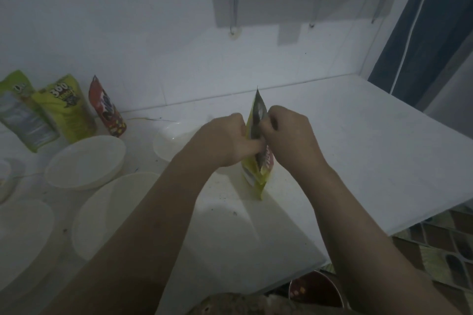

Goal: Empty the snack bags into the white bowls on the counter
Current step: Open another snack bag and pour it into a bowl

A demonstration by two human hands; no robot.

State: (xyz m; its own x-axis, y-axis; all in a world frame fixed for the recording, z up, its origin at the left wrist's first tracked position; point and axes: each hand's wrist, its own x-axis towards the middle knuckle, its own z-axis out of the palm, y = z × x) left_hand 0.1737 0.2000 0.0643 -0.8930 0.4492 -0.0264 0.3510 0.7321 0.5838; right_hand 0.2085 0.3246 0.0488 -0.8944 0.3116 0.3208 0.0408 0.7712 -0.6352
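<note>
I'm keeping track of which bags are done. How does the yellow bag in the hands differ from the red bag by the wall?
The yellow bag is pinched at its top by both the left hand and the right hand; the red bag stands untouched. The yellow bag is mid-counter, edge-on to the camera; the red bag leans near the wall, at the left. The yellow bag's top is spread; the red one's looks sealed. Both stand upright on the counter.

Dim, bluish, soft, wide-angle edge distortion

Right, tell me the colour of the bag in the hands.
Yellow bag, silvery inside, best seen in the head view.
</note>
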